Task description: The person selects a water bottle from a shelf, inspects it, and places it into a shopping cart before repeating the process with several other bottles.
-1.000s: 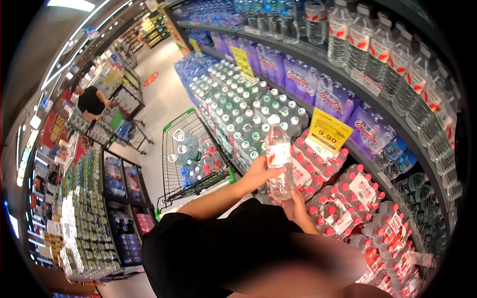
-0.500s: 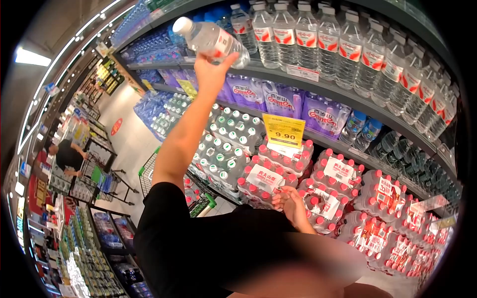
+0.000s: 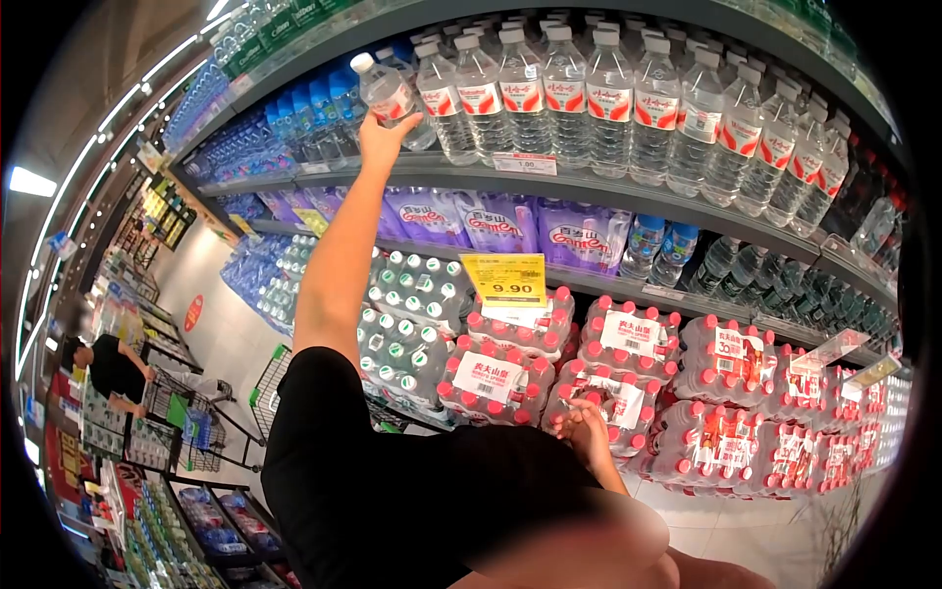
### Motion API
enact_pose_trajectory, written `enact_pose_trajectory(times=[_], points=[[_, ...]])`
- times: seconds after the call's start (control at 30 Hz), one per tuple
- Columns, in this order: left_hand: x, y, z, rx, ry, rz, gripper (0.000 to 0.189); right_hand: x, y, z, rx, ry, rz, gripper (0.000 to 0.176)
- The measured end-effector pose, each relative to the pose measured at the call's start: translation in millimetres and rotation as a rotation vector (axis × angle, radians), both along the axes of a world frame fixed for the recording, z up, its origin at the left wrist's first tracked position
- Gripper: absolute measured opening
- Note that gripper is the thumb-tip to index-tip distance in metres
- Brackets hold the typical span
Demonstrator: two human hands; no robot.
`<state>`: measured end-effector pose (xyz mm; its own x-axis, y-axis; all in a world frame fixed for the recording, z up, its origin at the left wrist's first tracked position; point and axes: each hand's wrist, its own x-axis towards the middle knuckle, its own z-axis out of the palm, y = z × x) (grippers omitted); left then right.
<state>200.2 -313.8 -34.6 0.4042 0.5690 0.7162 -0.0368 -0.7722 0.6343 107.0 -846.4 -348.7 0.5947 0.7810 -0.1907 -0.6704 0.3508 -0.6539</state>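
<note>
My left hand (image 3: 383, 137) is wrapped round the lower part of a clear water bottle (image 3: 385, 90) with a white cap and a red-and-white label. The bottle leans slightly to the left at the end of a row of matching bottles (image 3: 564, 93) on the shelf; whether its base touches the shelf is hidden by my hand. Low in front of my body, my right hand (image 3: 586, 432) has its fingers curled together. What lies in them, if anything, I cannot make out. Behind that hand are red-capped bottle packs (image 3: 628, 339).
Purple water packs (image 3: 505, 226) fill the shelf below. A yellow price sign (image 3: 505, 280) stands over the red-capped packs. Green-capped packs (image 3: 404, 348) and a shopping cart (image 3: 265, 393) are left of me. Another person (image 3: 118, 373) is at a cart across the aisle.
My left hand has brought the bottle from a raised, strongly tilted position to a more upright one beside the shelf row. The view has shifted; my right hand remains low with fingers curled.
</note>
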Motion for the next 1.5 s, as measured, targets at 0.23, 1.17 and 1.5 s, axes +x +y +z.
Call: enact_pose_trajectory(times=[0.23, 1.17, 1.5], points=[[11, 1, -10, -0.139, 0.145, -0.199, 0.05, 1, -3, 9, -0.057, 0.01, -0.047, 0.03], [-89, -6, -111, -0.157, -0.125, -0.104, 0.031, 4, 9, 1, -0.149, -0.144, 0.095, 0.021], [-269, -2, -218, -0.308, -0.113, 0.103, 0.038, 1, 37, -16, -0.073, -0.209, 0.249, 0.019]])
